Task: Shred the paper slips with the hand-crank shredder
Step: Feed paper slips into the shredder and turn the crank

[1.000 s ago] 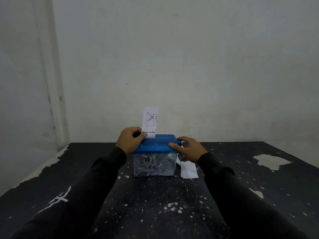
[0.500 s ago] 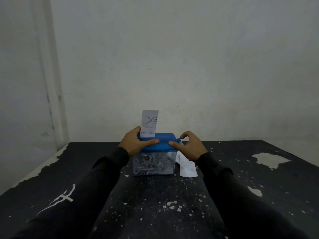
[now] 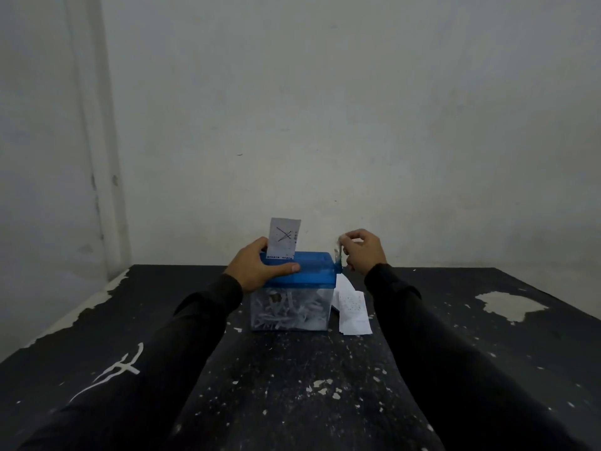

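Firmly, right hand (image 3: 362, 252) around crank (image 3: 339, 255)

Bare, shabby room; blank whitewashed wall (image 3: 357, 109); black table (image 3: 292, 385) with flaking paint

viewpoint: one head-worn camera, above and behind the forearms, which enter from the bottom edge
facing: forward toward 12 o'clock and slightly down, onto a black table (image 3: 292, 402) and a pale wall (image 3: 357, 109)
nearness: close; the shredder (image 3: 297, 289) sits mid-frame, within arm's reach
lens: wide-angle, wall corner (image 3: 107, 157) at 10 o'clock bows visibly
shared views: a single view only, nothing to overlap
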